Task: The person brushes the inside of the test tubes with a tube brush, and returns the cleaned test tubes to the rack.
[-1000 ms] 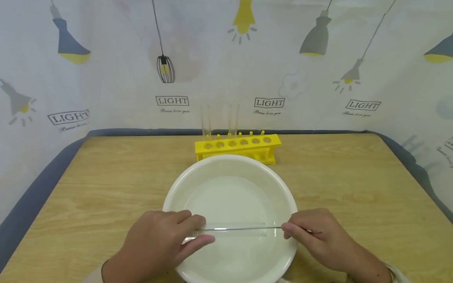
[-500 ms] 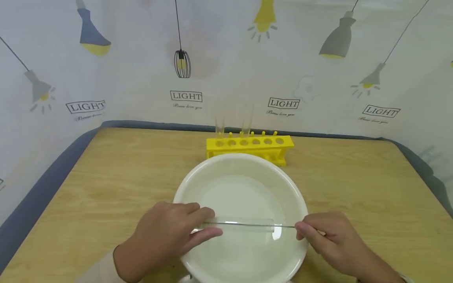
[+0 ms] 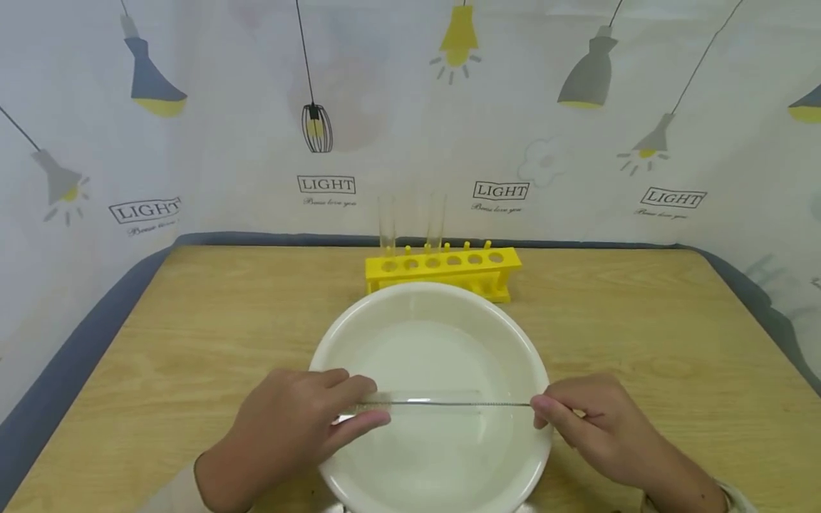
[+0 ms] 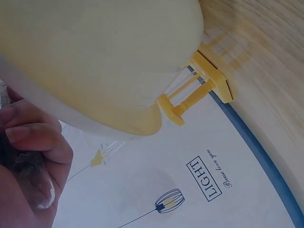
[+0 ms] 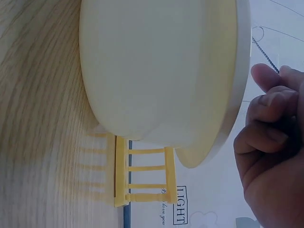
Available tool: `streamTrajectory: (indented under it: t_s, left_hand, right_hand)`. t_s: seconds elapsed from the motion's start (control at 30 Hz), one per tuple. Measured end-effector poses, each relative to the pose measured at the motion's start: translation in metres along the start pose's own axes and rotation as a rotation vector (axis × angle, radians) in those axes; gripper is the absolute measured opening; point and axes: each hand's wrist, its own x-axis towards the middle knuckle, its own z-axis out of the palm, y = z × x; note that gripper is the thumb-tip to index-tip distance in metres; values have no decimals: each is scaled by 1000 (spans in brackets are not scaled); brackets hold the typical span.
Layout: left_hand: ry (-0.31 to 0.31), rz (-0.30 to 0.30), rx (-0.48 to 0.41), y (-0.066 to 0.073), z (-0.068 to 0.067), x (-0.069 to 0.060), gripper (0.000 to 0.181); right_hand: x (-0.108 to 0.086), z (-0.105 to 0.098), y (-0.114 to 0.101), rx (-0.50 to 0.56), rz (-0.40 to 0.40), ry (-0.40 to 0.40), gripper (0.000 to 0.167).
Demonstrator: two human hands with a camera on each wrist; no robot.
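Observation:
In the head view my left hand point(image 3: 295, 420) grips a clear glass test tube point(image 3: 442, 395), held level over the white basin point(image 3: 423, 287). The tube's rounded end point(image 4: 45, 192) shows within the curled fingers in the left wrist view. A thin test tube brush point(image 3: 507, 404) with a twisted wire stem runs into the tube's mouth, which faces right. Its bristles lie inside the tube, partly hidden by my left fingers. At the basin's right rim my right hand point(image 3: 596, 427) pinches the stem between thumb and forefinger, other fingers curled; the twisted wire point(image 5: 267, 56) also shows in the right wrist view.
Behind the basin stands a yellow test tube rack point(image 3: 442, 263), with two clear test tubes point(image 3: 435, 224) upright in it. Water appears to lie in the basin. The wooden table point(image 3: 641, 328) ends at a lamp-printed curtain point(image 3: 398, 107).
My right hand has moved a little rightward from the tube's mouth, drawing the brush stem farther out. My left hand keeps its hold on the tube. The head view has shifted slightly.

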Motion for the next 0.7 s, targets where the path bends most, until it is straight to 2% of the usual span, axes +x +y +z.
streamTrajectory:
  t_s: [0.13, 0.37, 0.57, 0.7]
  left_hand:
    - [-11, -8, -7, -2, 2, -3, 45]
    - [24, 7, -25, -11, 8, -5, 45]
    - [-15, -13, -25, -15, 8, -5, 46]
    - [-19, -18, -8, -19, 6, -4, 47]
  right_hand:
    - [-2, 0, 3, 23, 15, -11, 38]
    - [-1, 0, 11, 49, -56, -5, 39]
    - [-3, -2, 18, 50, -27, 5, 40]
    - [-1, -4, 20, 47, -17, 7, 40]
